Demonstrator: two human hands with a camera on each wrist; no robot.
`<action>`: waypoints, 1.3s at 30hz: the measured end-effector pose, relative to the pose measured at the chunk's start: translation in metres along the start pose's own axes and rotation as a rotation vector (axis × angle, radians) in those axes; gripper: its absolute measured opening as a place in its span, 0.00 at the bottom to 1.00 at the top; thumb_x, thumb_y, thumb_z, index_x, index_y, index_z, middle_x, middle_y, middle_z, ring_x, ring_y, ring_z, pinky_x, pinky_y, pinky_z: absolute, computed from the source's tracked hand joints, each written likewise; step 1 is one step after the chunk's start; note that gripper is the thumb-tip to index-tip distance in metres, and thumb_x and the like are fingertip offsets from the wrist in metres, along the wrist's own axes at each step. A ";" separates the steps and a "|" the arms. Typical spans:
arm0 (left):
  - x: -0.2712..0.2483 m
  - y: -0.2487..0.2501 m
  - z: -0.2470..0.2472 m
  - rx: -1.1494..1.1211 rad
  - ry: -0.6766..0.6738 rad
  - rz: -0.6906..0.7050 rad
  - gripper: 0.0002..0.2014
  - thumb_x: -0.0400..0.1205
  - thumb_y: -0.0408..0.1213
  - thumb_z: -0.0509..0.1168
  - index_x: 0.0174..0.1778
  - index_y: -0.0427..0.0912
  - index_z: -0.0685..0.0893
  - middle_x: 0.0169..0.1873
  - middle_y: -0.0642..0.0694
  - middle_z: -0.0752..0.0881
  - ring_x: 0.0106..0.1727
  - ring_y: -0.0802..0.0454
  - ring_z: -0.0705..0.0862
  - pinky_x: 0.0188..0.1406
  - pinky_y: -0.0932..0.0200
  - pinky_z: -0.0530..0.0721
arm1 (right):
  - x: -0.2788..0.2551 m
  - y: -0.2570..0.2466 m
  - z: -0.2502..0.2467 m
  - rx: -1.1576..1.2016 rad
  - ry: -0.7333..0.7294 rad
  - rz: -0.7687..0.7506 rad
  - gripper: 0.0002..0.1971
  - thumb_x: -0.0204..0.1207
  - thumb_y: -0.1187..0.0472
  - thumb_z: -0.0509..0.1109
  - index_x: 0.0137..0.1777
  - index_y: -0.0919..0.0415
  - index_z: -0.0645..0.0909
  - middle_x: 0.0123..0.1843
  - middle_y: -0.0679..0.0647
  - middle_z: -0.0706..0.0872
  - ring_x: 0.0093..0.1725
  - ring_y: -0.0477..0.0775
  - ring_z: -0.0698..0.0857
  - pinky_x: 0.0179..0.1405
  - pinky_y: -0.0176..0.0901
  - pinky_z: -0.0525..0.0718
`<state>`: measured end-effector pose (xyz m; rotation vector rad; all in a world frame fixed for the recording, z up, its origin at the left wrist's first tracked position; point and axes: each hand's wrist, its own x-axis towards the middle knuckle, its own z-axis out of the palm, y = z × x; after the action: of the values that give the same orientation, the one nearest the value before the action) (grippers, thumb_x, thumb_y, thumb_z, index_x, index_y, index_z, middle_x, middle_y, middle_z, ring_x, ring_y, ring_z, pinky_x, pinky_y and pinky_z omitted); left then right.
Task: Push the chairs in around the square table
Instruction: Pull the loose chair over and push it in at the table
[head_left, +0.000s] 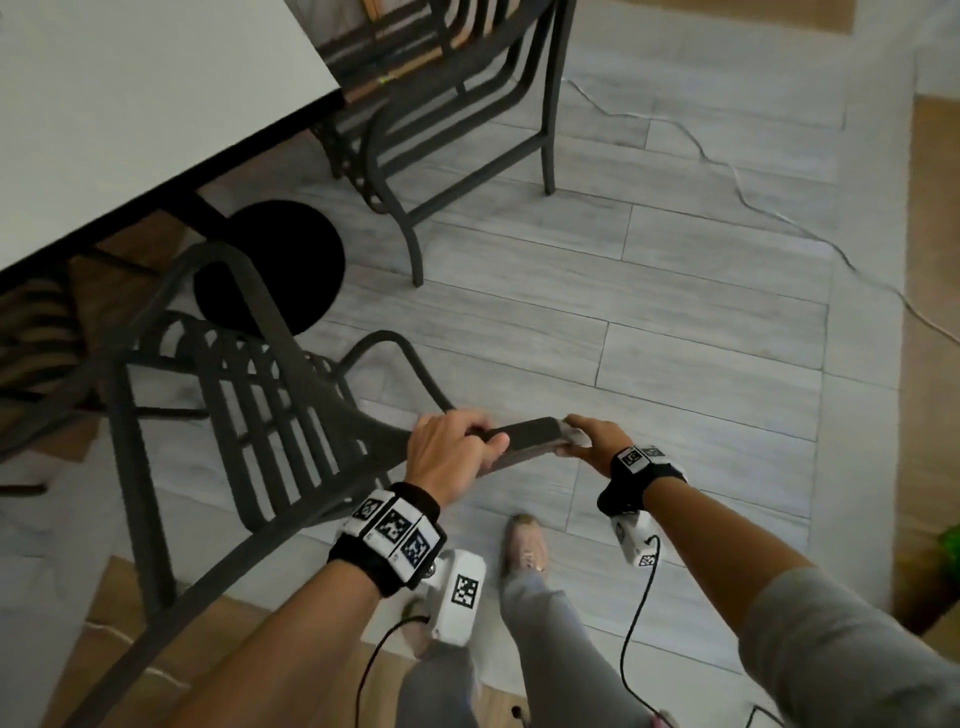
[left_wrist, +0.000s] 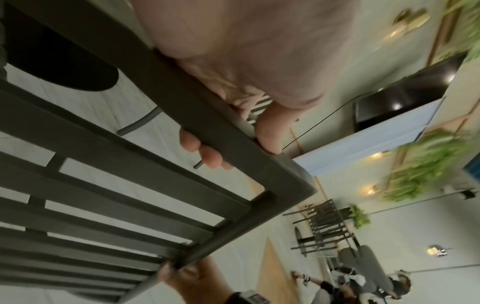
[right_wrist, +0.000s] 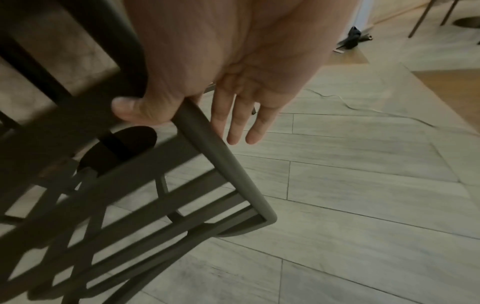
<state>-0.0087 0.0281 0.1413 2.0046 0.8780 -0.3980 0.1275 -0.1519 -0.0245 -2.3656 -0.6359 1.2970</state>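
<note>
Fingers (left_wrist: 211, 159) half-hidden behind chair rail (head_left: 524, 439)

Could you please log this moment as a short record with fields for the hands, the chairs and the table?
left hand: left hand grips the top rail of the near chair, fingers curled over it
right hand: right hand holds the rail's end, thumb hooked round it, fingers straight
near chair: dark metal, slatted back, at the table's corner, not yet tucked under
far chair: far chair stands at the adjoining side, seat partly under the top
table: white table, black round base
floor: grey planks, a thin cable lying across them
</note>
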 end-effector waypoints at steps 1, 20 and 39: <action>-0.013 -0.002 -0.011 -0.035 0.000 0.018 0.10 0.71 0.50 0.66 0.38 0.49 0.88 0.27 0.54 0.87 0.52 0.41 0.83 0.60 0.37 0.77 | -0.003 -0.003 0.001 -0.017 0.002 0.005 0.19 0.70 0.49 0.76 0.57 0.55 0.80 0.55 0.62 0.89 0.57 0.65 0.85 0.53 0.53 0.81; -0.238 -0.110 -0.172 -0.797 0.579 0.292 0.17 0.64 0.48 0.65 0.17 0.38 0.81 0.17 0.41 0.74 0.14 0.53 0.72 0.19 0.65 0.72 | -0.120 -0.127 -0.003 -0.545 0.185 -0.304 0.19 0.63 0.38 0.77 0.41 0.54 0.87 0.36 0.46 0.76 0.44 0.56 0.80 0.35 0.49 0.77; -0.329 -0.274 -0.199 -1.573 1.064 0.056 0.37 0.84 0.40 0.49 0.07 0.48 0.83 0.11 0.56 0.82 0.23 0.58 0.78 0.29 0.65 0.76 | -0.242 -0.292 0.031 -0.929 0.458 -0.607 0.11 0.60 0.45 0.76 0.31 0.51 0.83 0.28 0.42 0.70 0.38 0.49 0.74 0.26 0.39 0.71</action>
<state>-0.4443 0.1495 0.2755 0.5777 1.1295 1.1924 -0.0748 -0.0385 0.2770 -2.5949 -1.8870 0.1534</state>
